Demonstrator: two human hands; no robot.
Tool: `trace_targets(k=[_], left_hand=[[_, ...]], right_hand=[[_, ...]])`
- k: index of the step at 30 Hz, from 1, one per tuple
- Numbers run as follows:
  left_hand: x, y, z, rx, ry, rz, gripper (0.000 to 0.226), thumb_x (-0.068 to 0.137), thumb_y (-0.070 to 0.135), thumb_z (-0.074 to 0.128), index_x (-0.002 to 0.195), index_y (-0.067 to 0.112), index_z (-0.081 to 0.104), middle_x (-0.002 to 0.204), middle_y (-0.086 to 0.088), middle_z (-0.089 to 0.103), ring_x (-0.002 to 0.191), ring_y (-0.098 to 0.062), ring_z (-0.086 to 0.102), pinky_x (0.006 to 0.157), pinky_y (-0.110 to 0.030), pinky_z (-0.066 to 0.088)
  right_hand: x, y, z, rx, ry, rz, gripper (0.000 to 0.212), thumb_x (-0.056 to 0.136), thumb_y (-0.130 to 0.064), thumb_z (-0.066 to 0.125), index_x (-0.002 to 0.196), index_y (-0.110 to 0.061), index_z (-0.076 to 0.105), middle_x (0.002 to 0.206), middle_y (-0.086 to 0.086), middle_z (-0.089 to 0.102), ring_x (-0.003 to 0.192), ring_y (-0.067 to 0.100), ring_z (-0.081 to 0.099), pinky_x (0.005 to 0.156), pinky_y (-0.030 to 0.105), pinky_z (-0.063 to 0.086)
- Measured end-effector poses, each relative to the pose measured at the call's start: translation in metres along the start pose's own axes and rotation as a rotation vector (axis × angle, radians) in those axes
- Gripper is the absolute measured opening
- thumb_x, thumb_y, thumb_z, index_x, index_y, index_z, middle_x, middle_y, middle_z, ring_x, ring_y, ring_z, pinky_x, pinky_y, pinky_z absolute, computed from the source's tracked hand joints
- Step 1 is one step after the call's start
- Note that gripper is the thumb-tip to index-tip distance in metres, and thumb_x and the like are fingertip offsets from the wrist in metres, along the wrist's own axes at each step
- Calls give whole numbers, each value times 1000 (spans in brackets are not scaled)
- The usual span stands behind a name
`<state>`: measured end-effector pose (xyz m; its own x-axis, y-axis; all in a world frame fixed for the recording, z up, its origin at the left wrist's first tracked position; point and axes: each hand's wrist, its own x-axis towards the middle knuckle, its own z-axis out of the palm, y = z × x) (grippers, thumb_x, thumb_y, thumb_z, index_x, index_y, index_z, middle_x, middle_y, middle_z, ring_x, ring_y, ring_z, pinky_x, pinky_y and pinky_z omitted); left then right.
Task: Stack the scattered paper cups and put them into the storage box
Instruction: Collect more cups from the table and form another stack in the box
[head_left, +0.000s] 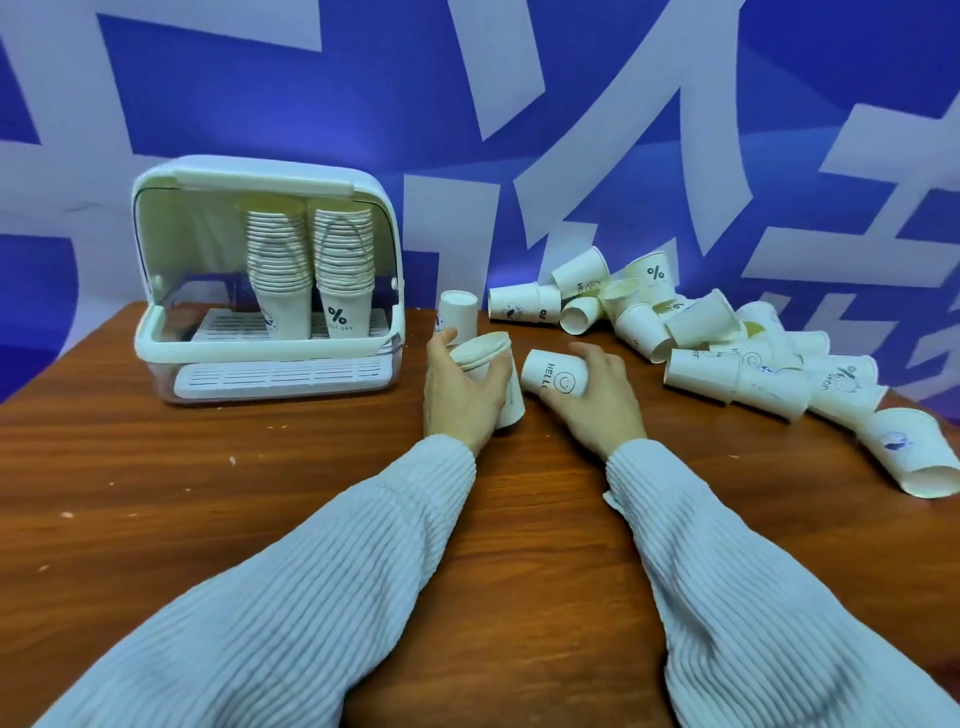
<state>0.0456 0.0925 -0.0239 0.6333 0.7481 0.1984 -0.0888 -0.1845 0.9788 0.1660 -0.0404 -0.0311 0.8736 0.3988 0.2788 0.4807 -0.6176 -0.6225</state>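
stacking step in hand on the table (208, 519): storage box (156, 343) stands open with two stacks; loose cups (727, 358) lie right. left hand (457, 389) clamps a short stack (488, 358); right hand (597, 400) clamps a smiley cup (550, 371). next, judged: nest cup into stack.

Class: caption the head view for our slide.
Left hand grips stacked cups; right hand holds one cup.

Both my arms in ribbed pale sleeves run up from about 6 o'clock toward the middle, my left hand (464, 384) curled round a short stack of cups (491, 371), my right hand (597, 395) just at its 3 o'clock, fingers wrapped on a single smiley cup (553, 378).
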Motion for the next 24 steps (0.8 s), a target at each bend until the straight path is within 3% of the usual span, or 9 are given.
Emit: trace_targets(k=[6, 8, 10, 14, 16, 20, 22, 24], left_hand=[[-5, 5, -5, 159, 66, 75, 77, 73, 54, 85, 133, 33, 42, 136, 3, 58, 125, -17, 55, 105, -38, 49], [-8, 6, -4, 316, 67, 178, 74, 77, 54, 82, 136, 31, 45, 136, 4, 57, 126, -17, 52, 107, -39, 47], [-11, 5, -2, 411, 45, 294, 74, 82, 50, 79, 143, 28, 43, 141, 4, 52, 130, -18, 50, 109, -39, 45], [-13, 1, 2, 589, -33, 428, 79, 91, 39, 68, 158, 25, 29, 149, -1, 46, 135, -23, 46, 109, -40, 38], [-13, 0, 2, 642, -33, 432, 77, 92, 26, 63, 160, 24, 25, 149, -1, 46, 137, -24, 43, 111, -39, 33], [-8, 4, -6, 708, -78, 441, 83, 91, 31, 65, 161, 23, 21, 149, -2, 50, 136, -24, 41, 111, -38, 30], [-7, 10, -16, 771, -135, 494, 86, 91, 45, 66, 161, 22, 22, 148, -1, 52, 135, -23, 41, 109, -38, 32], [-8, 18, -29, 843, -173, 556, 87, 90, 54, 65, 160, 22, 25, 147, -1, 54, 134, -23, 43, 110, -39, 34]], right_hand=[[-9, -1, -4, -69, 173, 95, 86, 79, -64, 75, 147, -24, 41, 147, 9, 49, 133, 33, 50, 105, 49, 45], [-9, 0, -7, -92, 264, -12, 79, 87, -61, 68, 151, -23, 43, 154, 8, 47, 142, 31, 43, 115, 49, 37], [-11, -6, -11, 67, 321, -200, 60, 96, -54, 60, 146, -24, 53, 149, 2, 53, 141, 23, 43, 116, 40, 35], [-27, -29, -3, 209, 111, -578, 38, 97, -49, 51, 116, -26, 74, 117, -14, 67, 123, 12, 55, 109, 29, 40], [-30, -35, 6, 184, 66, -651, 35, 98, -44, 52, 103, -19, 76, 108, -13, 69, 114, 13, 59, 104, 35, 46], [-26, -35, 3, 444, -145, -520, 25, 98, -32, 59, 88, -17, 77, 96, -1, 73, 100, 26, 65, 95, 49, 50], [-26, -33, -5, 685, -265, -398, 26, 98, -27, 61, 92, -8, 78, 99, 15, 71, 100, 39, 65, 96, 57, 49], [-29, -38, -8, 870, -328, -307, 29, 100, -24, 63, 95, 3, 73, 105, 32, 64, 96, 42, 64, 93, 59, 49]])
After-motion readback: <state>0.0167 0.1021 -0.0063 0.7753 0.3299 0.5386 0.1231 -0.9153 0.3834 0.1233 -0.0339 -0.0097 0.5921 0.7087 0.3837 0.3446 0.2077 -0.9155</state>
